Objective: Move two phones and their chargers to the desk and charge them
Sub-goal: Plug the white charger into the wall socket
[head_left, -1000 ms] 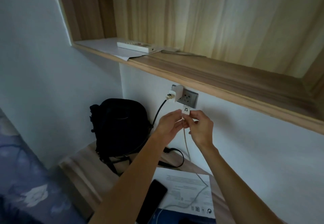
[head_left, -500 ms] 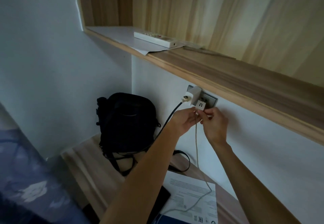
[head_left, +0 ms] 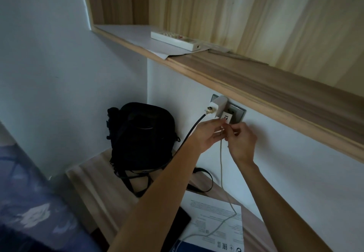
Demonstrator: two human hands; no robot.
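Left grip: the left hand [head_left: 208, 134] is up at the wall, its fingertips closed in a pinch on the lower left side of the small charger [head_left: 226, 118].
Right grip: the right hand [head_left: 243, 143] is right alongside, fingers curled in and pinching the white cable [head_left: 221, 163] just under that charger.
Small charger: a white block held against the face of the socket [head_left: 239, 113] on the wall. Whether its pins are seated, I cannot tell.
White cable: it drops from between the hands down the wall, then curls across the sheet [head_left: 208, 208] on the desk [head_left: 94, 182] and runs off the bottom edge.
Big charger [head_left: 220, 106]: it sits in the left half of the same socket, touching the small one. Its black cable [head_left: 189, 133] slants down behind the left forearm.
Phone [head_left: 182, 220]: dark and flat on the desk, just left of the sheet, partly hidden by the left forearm.
Bag [head_left: 141, 133]: black, upright in the desk's back corner against the wall, straps trailing.
Shelf [head_left: 256, 86]: wooden, just above the socket. A white remote [head_left: 175, 40] lies on paper at its left end.
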